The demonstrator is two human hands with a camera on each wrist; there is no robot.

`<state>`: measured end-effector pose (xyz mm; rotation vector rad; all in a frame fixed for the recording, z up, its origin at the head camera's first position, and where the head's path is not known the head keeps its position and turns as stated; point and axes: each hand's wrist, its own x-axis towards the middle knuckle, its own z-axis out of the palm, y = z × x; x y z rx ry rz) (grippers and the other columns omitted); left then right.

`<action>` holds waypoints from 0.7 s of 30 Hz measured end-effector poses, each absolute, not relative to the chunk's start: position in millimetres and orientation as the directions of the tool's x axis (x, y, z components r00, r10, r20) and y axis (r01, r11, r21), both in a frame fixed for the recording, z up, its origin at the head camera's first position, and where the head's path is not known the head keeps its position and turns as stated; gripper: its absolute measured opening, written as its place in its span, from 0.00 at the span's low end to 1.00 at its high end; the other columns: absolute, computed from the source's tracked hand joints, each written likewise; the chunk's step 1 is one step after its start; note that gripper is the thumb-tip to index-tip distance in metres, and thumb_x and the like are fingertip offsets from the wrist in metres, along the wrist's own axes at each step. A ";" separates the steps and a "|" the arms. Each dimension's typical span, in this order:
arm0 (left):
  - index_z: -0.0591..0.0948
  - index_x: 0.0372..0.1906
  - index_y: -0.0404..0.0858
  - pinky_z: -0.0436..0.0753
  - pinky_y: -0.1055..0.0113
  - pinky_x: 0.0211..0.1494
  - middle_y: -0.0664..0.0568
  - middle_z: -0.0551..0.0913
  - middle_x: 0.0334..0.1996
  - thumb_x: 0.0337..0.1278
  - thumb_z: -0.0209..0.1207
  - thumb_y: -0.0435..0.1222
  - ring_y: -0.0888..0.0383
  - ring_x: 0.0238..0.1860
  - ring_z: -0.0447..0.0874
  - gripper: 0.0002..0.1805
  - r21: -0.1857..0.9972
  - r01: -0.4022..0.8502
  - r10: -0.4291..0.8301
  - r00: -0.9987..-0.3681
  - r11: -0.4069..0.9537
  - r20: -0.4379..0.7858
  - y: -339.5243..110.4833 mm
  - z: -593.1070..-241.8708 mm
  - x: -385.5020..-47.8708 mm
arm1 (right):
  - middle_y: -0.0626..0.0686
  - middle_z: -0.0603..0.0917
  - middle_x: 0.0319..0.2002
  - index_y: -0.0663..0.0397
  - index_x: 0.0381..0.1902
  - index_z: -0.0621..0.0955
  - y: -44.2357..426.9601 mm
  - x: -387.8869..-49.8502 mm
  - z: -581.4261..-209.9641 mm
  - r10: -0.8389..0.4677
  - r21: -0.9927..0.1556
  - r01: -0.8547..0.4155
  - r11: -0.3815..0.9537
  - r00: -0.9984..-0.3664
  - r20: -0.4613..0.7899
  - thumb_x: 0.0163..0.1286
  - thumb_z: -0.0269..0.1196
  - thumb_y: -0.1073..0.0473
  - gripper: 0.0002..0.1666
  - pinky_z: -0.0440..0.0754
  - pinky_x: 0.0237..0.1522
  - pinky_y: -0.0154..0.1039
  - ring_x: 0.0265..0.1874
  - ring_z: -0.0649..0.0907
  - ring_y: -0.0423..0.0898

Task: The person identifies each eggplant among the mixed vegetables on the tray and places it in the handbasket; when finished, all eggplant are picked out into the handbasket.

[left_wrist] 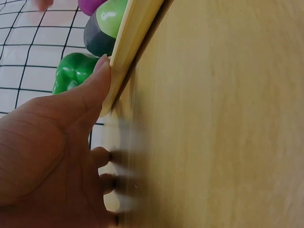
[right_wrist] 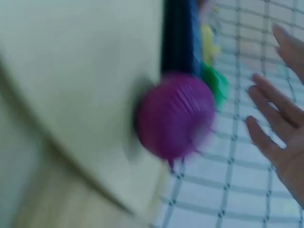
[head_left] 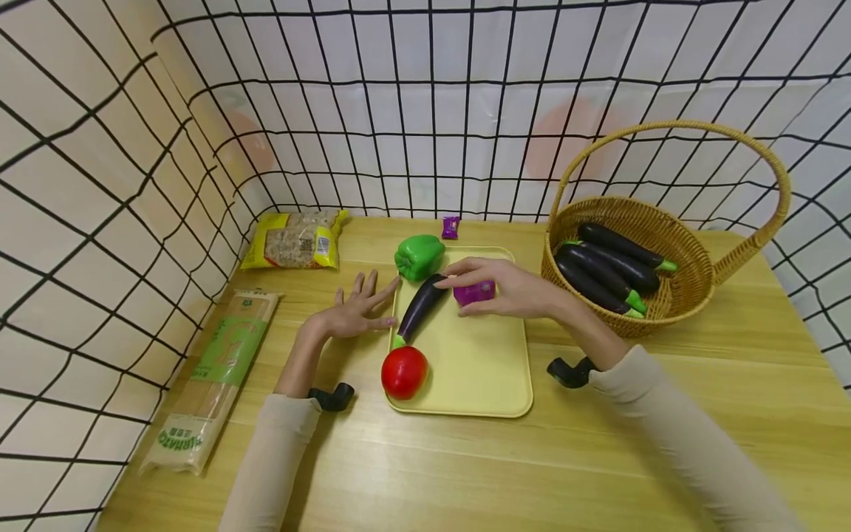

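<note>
My left hand (head_left: 354, 310) lies at the left edge of a pale yellow tray (head_left: 482, 362), fingers spread, the thumb touching the rim in the left wrist view. Above the tray's upper part hovers my right hand (head_left: 515, 290), its fingers loosely bent over a purple onion (head_left: 484, 292). The right wrist view, somewhat blurred, shows a gap between these fingers and the onion (right_wrist: 175, 116). An eggplant (head_left: 422, 309) lies slanted on the tray beside the onion. A green bell pepper (head_left: 419, 257) sits at the far left corner, a red tomato (head_left: 404, 372) at the near left.
On the right stands a wicker basket (head_left: 694, 299) with a tall handle, holding several eggplants (head_left: 601, 273). A yellow bag (head_left: 292, 240) and a noodle pack (head_left: 216, 377) lie left. A small purple packet (head_left: 450, 227) is behind the tray. Black wire mesh (head_left: 432, 133) surrounds the table.
</note>
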<state>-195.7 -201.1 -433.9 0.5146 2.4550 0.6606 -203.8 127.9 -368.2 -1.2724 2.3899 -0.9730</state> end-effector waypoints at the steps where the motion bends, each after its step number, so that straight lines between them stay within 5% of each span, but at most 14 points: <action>1: 0.40 0.85 0.56 0.21 0.28 0.77 0.38 0.21 0.82 0.77 0.52 0.56 0.37 0.82 0.12 0.45 0.548 0.215 0.479 -0.781 0.808 -0.400 -201.4 -433.8 -195.7 | 0.59 0.79 0.69 0.49 0.67 0.82 119.2 -205.0 -373.4 -0.813 -0.665 -0.646 0.375 -0.574 0.099 0.68 0.72 0.57 0.29 0.72 0.73 0.64 0.71 0.75 0.60; 7: 0.40 0.85 0.56 0.22 0.26 0.77 0.37 0.21 0.83 0.77 0.51 0.56 0.36 0.82 0.12 0.45 0.539 0.214 0.476 -0.779 0.815 -0.409 -202.0 -433.3 -195.8 | 0.61 0.82 0.65 0.53 0.62 0.85 81.9 -214.6 -392.4 -0.830 -0.648 -0.684 0.336 -0.540 0.139 0.64 0.75 0.62 0.28 0.73 0.73 0.61 0.70 0.77 0.60; 21: 0.39 0.85 0.57 0.22 0.27 0.78 0.37 0.21 0.82 0.77 0.50 0.57 0.37 0.82 0.13 0.45 0.531 0.219 0.477 -0.774 0.819 -0.416 -202.3 -435.0 -197.7 | 0.57 0.84 0.62 0.46 0.55 0.89 59.9 -232.2 -405.6 -0.866 -0.526 -0.731 0.435 -0.499 -0.024 0.63 0.76 0.59 0.21 0.71 0.71 0.61 0.66 0.78 0.58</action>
